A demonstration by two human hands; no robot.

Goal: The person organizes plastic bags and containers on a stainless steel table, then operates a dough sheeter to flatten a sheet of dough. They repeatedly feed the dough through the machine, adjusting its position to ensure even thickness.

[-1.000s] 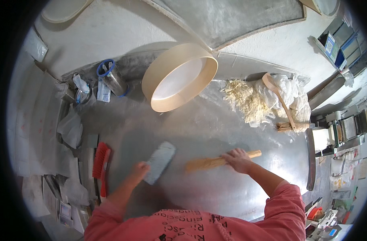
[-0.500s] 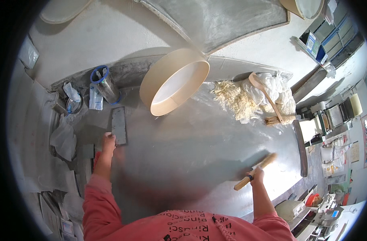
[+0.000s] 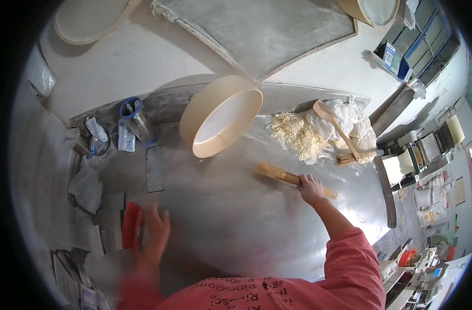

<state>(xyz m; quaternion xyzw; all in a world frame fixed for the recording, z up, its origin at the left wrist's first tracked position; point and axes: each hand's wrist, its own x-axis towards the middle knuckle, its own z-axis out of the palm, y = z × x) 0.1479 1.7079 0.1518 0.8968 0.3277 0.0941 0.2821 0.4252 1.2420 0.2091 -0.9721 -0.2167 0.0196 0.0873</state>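
Note:
My right hand [image 3: 311,188] grips a small straw hand brush [image 3: 278,173] by its bound middle, held over the grey metal tabletop [image 3: 220,206]. Its bristle end points left. To the left, my left hand [image 3: 157,225] is somewhat blurred, with fingers apart and nothing visible in it. Right beside that hand is a red-bristled brush [image 3: 131,226]. A flat rectangular metal scraper [image 3: 154,168] lies on the table beyond my left hand, touched by neither hand.
A round wooden-rimmed sieve [image 3: 223,116] leans at the back. Pale noodle-like shreds [image 3: 295,134] are heaped at the back right, near white bags [image 3: 344,116], a wooden spoon [image 3: 336,126] and another straw brush [image 3: 356,157]. A metal canister [image 3: 139,121] stands back left.
My left hand has let go of the metal scraper and moved back toward me. My right hand has carried the straw brush left and away from me, turning it.

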